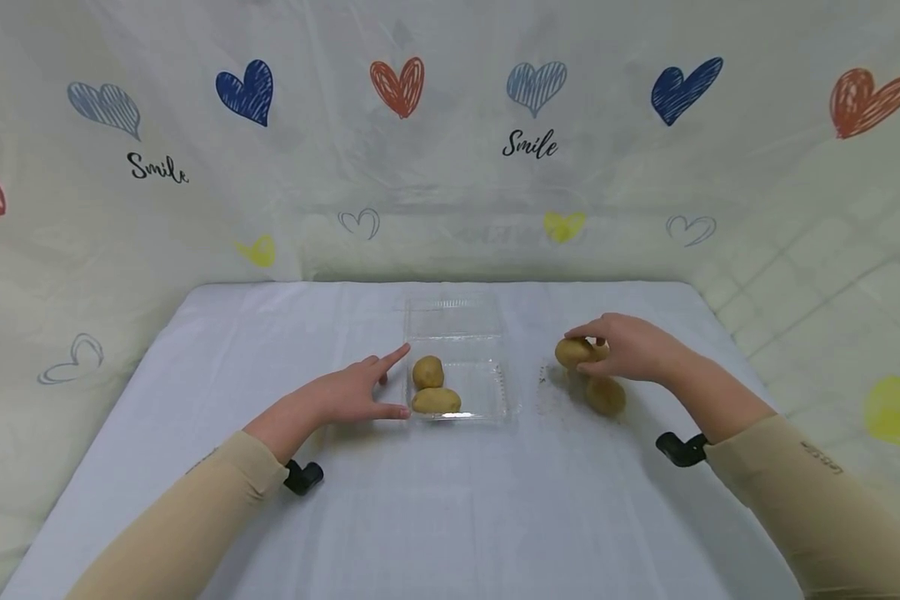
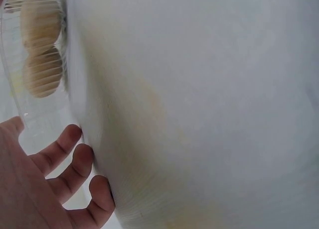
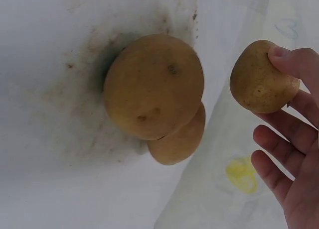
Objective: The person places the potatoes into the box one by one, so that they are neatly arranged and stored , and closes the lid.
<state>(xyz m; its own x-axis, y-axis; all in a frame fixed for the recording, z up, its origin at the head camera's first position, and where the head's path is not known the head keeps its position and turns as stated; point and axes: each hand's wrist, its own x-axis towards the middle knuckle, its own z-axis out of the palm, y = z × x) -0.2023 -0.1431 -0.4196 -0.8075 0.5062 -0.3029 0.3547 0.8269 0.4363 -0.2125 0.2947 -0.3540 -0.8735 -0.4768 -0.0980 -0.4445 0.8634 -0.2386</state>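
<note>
My right hand (image 1: pixel 633 346) pinches a potato (image 3: pixel 256 84) between thumb and fingers, raised over the right part of the table. Below it in the right wrist view are two more potatoes, a large one (image 3: pixel 154 89) in front of a partly hidden one (image 3: pixel 180 142). Left of centre, my left hand (image 1: pixel 356 390) spreads its thumb and forefinger along the left side of a clear plastic container (image 1: pixel 487 390). Inside, at the left, a rounder potato (image 1: pixel 427 372) lies behind a longer one (image 1: pixel 437 401). The container's clear lid (image 1: pixel 453 318) is folded back, away from me.
A white cloth covers the table (image 1: pixel 420 517). Dirt specks (image 3: pixel 70 65) mark the cloth around the loose potatoes. Behind the table hangs a pale curtain (image 1: pixel 450 175) printed with hearts. A black wrist camera (image 1: pixel 303 477) sits at the left sleeve, another (image 1: pixel 681 450) at the right.
</note>
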